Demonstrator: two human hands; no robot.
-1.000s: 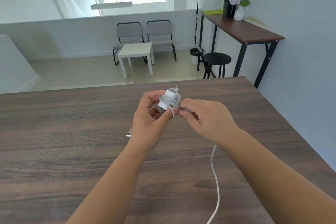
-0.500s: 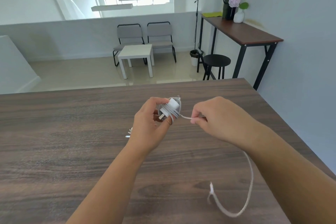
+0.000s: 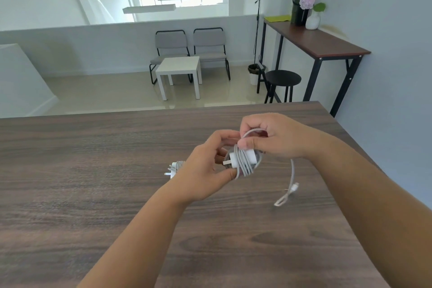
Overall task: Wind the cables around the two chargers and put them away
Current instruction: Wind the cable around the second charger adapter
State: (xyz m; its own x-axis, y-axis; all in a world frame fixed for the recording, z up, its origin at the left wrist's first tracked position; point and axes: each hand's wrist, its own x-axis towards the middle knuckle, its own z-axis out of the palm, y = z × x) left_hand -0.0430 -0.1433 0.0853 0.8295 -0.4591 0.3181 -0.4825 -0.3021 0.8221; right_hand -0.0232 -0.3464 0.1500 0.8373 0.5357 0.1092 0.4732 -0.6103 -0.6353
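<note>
My left hand (image 3: 205, 170) grips a white charger (image 3: 243, 159) above the dark wooden table (image 3: 93, 194); several turns of its white cable are wound around the block, and its plug pins point left. My right hand (image 3: 275, 135) pinches the cable (image 3: 291, 170) just above the charger. The loose tail hangs down to the right and ends in a connector (image 3: 295, 187) near the tabletop. A second charger (image 3: 175, 167), wrapped in its cable, lies on the table just left of my left hand, partly hidden by it.
The table's far edge runs just beyond my hands and its right edge slants down at the right. Past it stand a black stool (image 3: 282, 79), a tall side table (image 3: 313, 40), a white low table (image 3: 180, 70) and two chairs.
My right hand swung the cable back up over the charger, adding a turn. The loose tail is shorter, and its end has risen from the near table to beside my right wrist.
</note>
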